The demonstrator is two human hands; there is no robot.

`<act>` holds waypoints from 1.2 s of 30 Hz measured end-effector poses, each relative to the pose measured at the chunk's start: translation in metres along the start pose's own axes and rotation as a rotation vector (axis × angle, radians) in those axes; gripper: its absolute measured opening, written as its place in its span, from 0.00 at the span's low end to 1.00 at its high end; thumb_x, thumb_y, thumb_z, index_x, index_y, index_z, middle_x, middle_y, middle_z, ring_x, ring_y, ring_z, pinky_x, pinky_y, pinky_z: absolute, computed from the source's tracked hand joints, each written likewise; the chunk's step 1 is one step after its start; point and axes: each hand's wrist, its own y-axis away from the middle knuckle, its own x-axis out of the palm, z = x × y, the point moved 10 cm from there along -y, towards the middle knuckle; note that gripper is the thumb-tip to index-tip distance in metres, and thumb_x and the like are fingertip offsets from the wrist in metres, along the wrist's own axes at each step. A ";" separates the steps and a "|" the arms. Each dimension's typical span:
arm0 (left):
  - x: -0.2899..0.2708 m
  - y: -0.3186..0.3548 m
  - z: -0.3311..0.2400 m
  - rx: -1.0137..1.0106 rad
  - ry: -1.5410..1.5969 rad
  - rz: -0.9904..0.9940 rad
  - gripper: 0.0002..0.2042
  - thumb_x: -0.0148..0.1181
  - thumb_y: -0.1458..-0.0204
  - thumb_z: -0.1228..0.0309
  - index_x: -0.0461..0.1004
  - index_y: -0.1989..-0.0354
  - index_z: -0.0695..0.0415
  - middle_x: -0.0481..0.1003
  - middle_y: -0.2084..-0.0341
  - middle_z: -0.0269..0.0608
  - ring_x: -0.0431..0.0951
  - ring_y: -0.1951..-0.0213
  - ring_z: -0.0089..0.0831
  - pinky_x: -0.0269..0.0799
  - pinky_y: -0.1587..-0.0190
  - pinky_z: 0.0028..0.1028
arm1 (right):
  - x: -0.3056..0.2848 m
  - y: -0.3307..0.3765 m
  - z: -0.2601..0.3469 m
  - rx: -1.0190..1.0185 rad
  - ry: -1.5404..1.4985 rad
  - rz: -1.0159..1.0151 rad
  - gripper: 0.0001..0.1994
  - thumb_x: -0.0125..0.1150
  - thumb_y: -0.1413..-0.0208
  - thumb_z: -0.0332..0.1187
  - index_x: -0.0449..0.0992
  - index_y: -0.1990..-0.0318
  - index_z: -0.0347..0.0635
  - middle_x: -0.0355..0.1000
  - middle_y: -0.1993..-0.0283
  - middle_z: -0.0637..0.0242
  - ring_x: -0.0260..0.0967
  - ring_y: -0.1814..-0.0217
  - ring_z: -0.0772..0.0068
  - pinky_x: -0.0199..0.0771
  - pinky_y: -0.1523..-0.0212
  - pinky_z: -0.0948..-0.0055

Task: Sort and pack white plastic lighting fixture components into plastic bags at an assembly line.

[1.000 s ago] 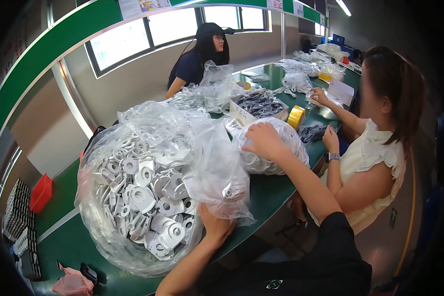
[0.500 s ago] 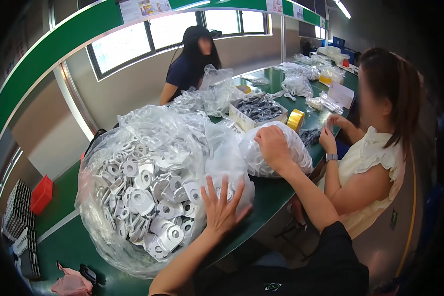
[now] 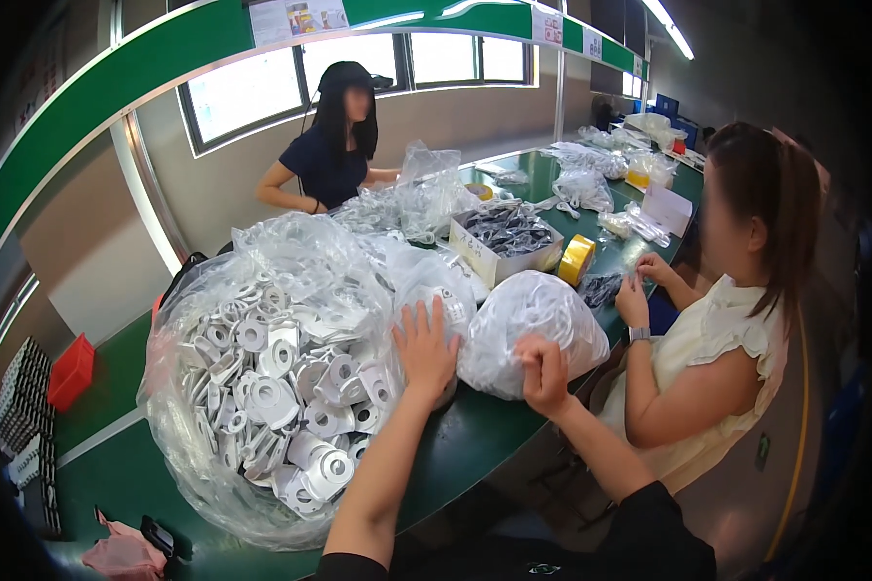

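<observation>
A big clear plastic bag [image 3: 189, 455] gapes wide on the green table, full of white flat plastic pieces with round holes [image 3: 271, 397]. My left hand [image 3: 424, 351] lies with fingers outstretched against the film at this bag's right side. Just right of it sits a smaller rounded clear bag [image 3: 513, 324], packed with white ring-like parts. In front of that smaller bag is my right hand [image 3: 546, 376], its fingers curled together. Whether a bit of film is pinched in them is hidden.
Behind the bags stand a cardboard box of dark parts [image 3: 509, 237] and a yellow tape roll [image 3: 576, 259]. A co-worker [image 3: 717, 358] sits at right, another [image 3: 334, 145] across the table. A red bin [image 3: 72, 373] and pink cloth [image 3: 126, 552] lie left.
My right hand came down from the top of the smaller bag to its near side, fingers now curled. My left hand shifted slightly up. The co-worker across the table is more upright.
</observation>
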 end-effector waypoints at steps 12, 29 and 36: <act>-0.090 0.066 -0.056 0.164 0.806 0.190 0.17 0.59 0.53 0.74 0.72 0.52 0.56 0.70 0.55 0.48 0.69 0.54 0.44 0.64 0.52 0.35 | 0.002 0.030 0.026 -0.036 -0.232 0.081 0.06 0.48 0.38 0.30 0.60 0.64 0.39 0.68 0.70 0.59 0.68 0.69 0.62 0.72 0.55 0.58; -0.102 0.074 -0.069 0.302 0.619 -0.022 0.04 0.60 0.54 0.75 0.71 0.70 0.57 0.71 0.74 0.39 0.71 0.66 0.38 0.60 0.59 0.34 | -0.005 0.001 0.024 0.559 0.094 0.356 0.06 0.62 0.50 0.29 0.75 0.65 0.38 0.71 0.76 0.62 0.70 0.74 0.63 0.69 0.69 0.66; -0.099 0.080 -0.065 0.262 0.620 -0.034 0.05 0.59 0.54 0.76 0.71 0.70 0.57 0.71 0.74 0.39 0.71 0.66 0.38 0.60 0.58 0.34 | 0.021 0.007 0.038 0.266 0.242 0.580 0.07 0.63 0.54 0.33 0.76 0.69 0.40 0.71 0.75 0.61 0.67 0.70 0.58 0.66 0.66 0.63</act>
